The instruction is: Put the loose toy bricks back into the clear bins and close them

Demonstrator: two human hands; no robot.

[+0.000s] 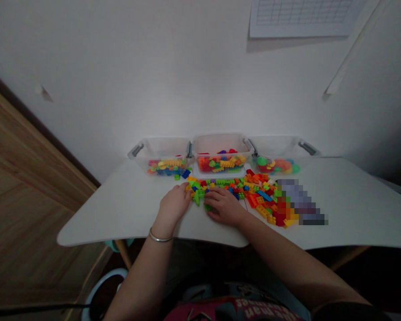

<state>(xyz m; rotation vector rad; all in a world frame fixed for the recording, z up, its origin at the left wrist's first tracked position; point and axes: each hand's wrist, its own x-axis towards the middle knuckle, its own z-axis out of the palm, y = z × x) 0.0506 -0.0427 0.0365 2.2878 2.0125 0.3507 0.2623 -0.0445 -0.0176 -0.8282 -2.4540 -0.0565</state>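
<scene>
Apparently picking through loose bricks (253, 199) at twelve to one o'clock, the person has the left hand (175, 202) curled and the right hand (224, 206) half-open, any grip impossible to tell, and lifting a brick would call for a pinch.

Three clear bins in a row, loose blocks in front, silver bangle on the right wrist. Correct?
Wrong wrist: the head view shows the silver bangle at the wrist of the left hand, not the right hand. The three clear bins in a row and loose blocks in front hold.
</scene>
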